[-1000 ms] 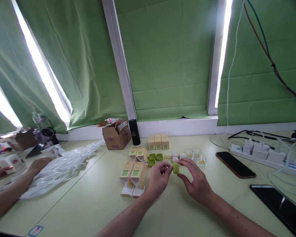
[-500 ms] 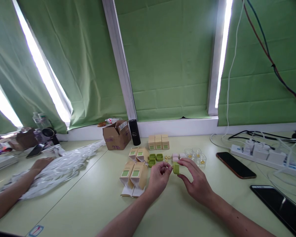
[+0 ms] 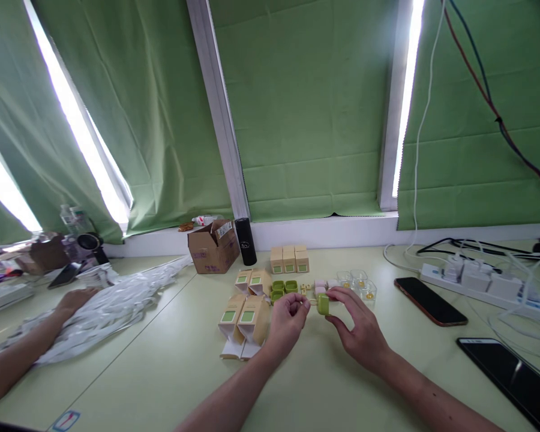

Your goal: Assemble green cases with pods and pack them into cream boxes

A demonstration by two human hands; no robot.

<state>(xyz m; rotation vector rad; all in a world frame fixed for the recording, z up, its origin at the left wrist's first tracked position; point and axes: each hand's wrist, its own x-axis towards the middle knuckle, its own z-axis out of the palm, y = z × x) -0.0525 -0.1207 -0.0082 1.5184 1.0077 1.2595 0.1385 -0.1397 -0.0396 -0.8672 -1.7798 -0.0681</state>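
Between the thumb and fingers of my right hand (image 3: 360, 327) is a small green square case (image 3: 323, 304), held above the table. My left hand (image 3: 288, 321) pinches the end of a thin pale cord (image 3: 312, 302) that reaches to the case's left side. Just beyond my left hand are several green square cups (image 3: 290, 287) and small yellow pieces (image 3: 306, 288). Pink-white blocks (image 3: 319, 285), partly behind my right fingers, lie near clear plastic covers (image 3: 368, 290) with yellow centres. Cream boxes with green windows (image 3: 253, 317) stand left of my left hand, their lower flaps open.
More cream boxes (image 3: 289, 260) stand at the back, near a black cylinder (image 3: 245, 242) and a cardboard box (image 3: 213, 247). Two phones (image 3: 429, 301) and a power strip (image 3: 486, 288) lie right. At left, another person's hand (image 3: 77, 299) rests on white plastic strips (image 3: 130, 306).
My left hand has drawn slightly left, and the green case has shifted slightly right in my right hand. More of the cord shows between them.
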